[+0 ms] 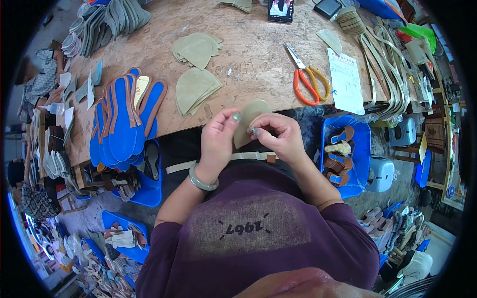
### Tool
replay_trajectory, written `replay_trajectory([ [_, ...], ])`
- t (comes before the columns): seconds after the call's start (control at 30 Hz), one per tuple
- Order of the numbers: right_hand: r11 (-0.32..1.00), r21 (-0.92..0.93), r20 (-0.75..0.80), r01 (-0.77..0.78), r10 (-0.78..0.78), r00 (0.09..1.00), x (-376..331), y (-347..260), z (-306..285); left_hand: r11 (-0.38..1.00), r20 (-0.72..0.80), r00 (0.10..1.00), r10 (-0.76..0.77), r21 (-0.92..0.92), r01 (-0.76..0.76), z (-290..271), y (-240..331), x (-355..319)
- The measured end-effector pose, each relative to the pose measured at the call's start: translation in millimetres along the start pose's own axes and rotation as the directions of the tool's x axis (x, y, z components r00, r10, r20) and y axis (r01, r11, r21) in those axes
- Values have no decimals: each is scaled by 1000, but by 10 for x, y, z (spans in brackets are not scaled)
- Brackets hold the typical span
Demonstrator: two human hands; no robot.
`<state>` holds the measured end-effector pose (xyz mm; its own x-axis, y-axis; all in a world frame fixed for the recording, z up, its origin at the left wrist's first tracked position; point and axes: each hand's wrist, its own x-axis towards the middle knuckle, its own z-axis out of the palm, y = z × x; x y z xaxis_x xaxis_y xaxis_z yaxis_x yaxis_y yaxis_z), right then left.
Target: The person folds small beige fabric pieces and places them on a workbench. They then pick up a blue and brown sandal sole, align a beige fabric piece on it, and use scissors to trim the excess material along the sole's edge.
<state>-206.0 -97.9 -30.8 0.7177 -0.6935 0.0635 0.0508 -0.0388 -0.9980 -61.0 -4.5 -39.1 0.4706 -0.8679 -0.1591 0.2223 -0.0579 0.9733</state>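
At the table's front edge, both hands hold a rounded olive-beige shoe piece (243,130). My left hand (218,136) is closed on its left side, with the thumb near the upper edge. My right hand (282,136) pinches its right side between thumb and bent fingers. Whether the piece is one layer or several I cannot tell. Just beyond my left hand lies a fanned stack of similar olive-beige pieces (195,92), with another stack (198,49) farther back. A narrow beige strip (181,167) lies across my lap.
Scissors (306,79) with red and yellow handles lie right of the stacks, beside a paper sheet (346,79). Blue insoles (126,119) overlap the left edge. A phone (281,11) stands at the back. A blue bin (360,164) holds shoe parts. Another person (42,74) is at far left.
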Motion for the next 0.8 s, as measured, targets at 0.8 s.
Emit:
replay_trajectory([
  [0.8,962,-272,-234,-8,-58,971,-122,-114,-218,485,363,694,621,518,-705,372,98,131],
])
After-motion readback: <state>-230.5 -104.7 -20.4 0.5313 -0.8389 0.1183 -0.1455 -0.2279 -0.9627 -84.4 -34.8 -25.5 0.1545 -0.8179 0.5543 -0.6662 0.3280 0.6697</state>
